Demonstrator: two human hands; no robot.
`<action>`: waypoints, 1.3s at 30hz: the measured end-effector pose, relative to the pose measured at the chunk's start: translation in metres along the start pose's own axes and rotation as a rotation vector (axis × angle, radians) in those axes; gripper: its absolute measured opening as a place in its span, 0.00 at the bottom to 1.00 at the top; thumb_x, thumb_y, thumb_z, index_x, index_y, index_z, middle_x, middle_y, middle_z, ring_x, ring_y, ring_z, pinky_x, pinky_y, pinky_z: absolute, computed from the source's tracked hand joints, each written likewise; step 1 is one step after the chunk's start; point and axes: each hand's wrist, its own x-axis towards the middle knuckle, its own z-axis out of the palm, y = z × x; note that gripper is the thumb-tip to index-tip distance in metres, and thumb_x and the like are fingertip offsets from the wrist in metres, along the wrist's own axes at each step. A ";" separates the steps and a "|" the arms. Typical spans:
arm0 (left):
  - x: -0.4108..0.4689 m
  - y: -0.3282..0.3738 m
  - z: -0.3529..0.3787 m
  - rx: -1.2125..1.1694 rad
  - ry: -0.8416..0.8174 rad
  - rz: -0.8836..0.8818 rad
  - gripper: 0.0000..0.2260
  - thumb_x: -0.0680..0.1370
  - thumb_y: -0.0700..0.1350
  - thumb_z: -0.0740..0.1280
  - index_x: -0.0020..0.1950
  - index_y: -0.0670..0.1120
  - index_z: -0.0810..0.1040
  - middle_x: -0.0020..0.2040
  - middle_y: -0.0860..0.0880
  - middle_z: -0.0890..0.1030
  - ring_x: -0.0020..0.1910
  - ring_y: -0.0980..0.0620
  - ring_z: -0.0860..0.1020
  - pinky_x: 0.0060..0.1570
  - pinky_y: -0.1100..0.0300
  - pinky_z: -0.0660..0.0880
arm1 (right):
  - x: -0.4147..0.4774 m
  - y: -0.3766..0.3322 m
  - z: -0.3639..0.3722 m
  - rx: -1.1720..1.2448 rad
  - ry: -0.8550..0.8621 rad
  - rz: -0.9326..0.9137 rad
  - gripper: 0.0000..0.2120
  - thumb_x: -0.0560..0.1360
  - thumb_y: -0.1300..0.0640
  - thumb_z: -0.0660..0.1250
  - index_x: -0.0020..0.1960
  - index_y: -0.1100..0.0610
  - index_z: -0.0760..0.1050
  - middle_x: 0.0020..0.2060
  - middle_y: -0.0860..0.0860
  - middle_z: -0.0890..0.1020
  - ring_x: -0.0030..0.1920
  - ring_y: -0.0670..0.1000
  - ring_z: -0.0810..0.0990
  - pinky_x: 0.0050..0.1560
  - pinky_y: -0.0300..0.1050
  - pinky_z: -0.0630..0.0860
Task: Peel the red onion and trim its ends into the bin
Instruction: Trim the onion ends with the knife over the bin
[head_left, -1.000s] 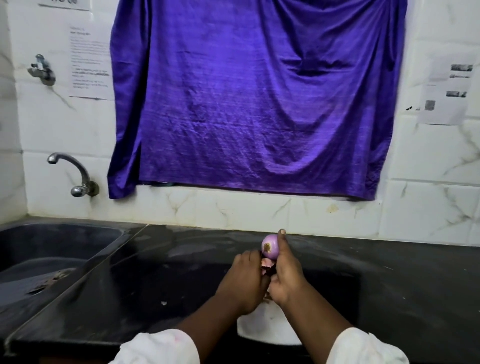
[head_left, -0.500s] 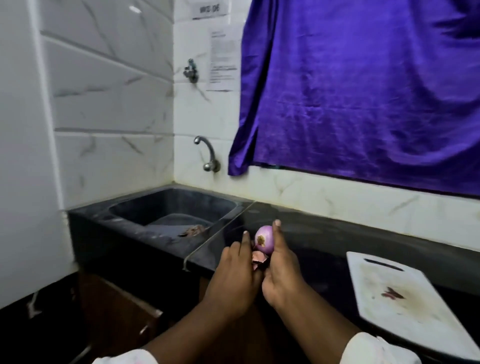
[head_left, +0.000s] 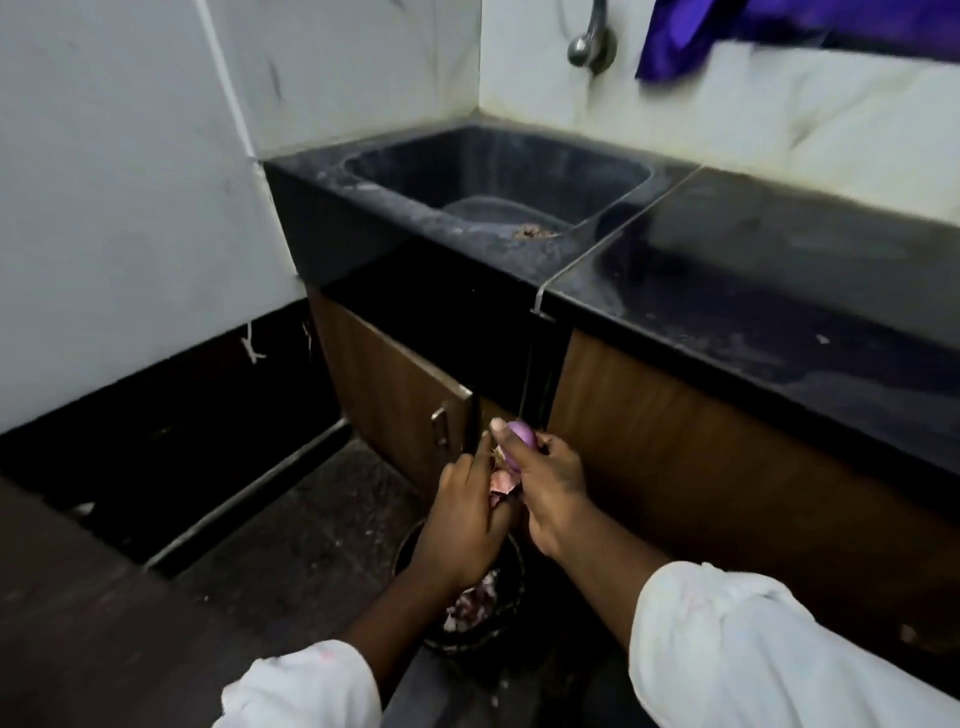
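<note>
Dark floor (head_left: 291, 545) carries a black bin (head_left: 483, 636) of purple onion scraps (head_left: 472, 603), at 6 o'clock under the hands. The right hand (head_left: 550, 488) curls round the red onion (head_left: 522, 436), and the left hand (head_left: 462, 519) pinches loose skin (head_left: 504, 480). Both have dropped from counter height. Beyond, the sink (head_left: 322, 171) holds blurred debris.

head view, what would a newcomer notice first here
The purple red onion, gripped in the right hand before the wooden cabinet, draws the eye first, with the left hand close beside it and loose skin between them. Below them on the floor sits the dark bin, already holding purple peelings. Above, the black sink stands out against white walls.
</note>
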 end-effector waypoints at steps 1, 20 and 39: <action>0.000 -0.014 0.006 -0.008 -0.014 -0.023 0.36 0.77 0.55 0.57 0.84 0.43 0.55 0.63 0.46 0.74 0.61 0.46 0.71 0.65 0.54 0.69 | 0.007 0.009 0.002 -0.025 0.004 0.017 0.24 0.69 0.52 0.81 0.58 0.63 0.79 0.49 0.63 0.87 0.50 0.62 0.87 0.50 0.56 0.85; 0.010 -0.065 0.028 0.013 0.139 -0.153 0.13 0.74 0.45 0.63 0.58 0.51 0.78 0.50 0.50 0.82 0.51 0.43 0.80 0.52 0.48 0.74 | 0.041 0.038 0.009 -0.119 -0.118 0.069 0.17 0.73 0.46 0.76 0.54 0.57 0.83 0.51 0.60 0.87 0.55 0.60 0.86 0.59 0.55 0.82; 0.033 0.213 -0.053 -0.387 0.358 0.437 0.18 0.79 0.54 0.61 0.68 0.51 0.75 0.59 0.56 0.79 0.58 0.55 0.77 0.59 0.58 0.73 | -0.103 -0.183 -0.122 -0.018 -0.219 -0.503 0.16 0.70 0.57 0.80 0.56 0.56 0.82 0.46 0.50 0.86 0.46 0.49 0.84 0.59 0.54 0.82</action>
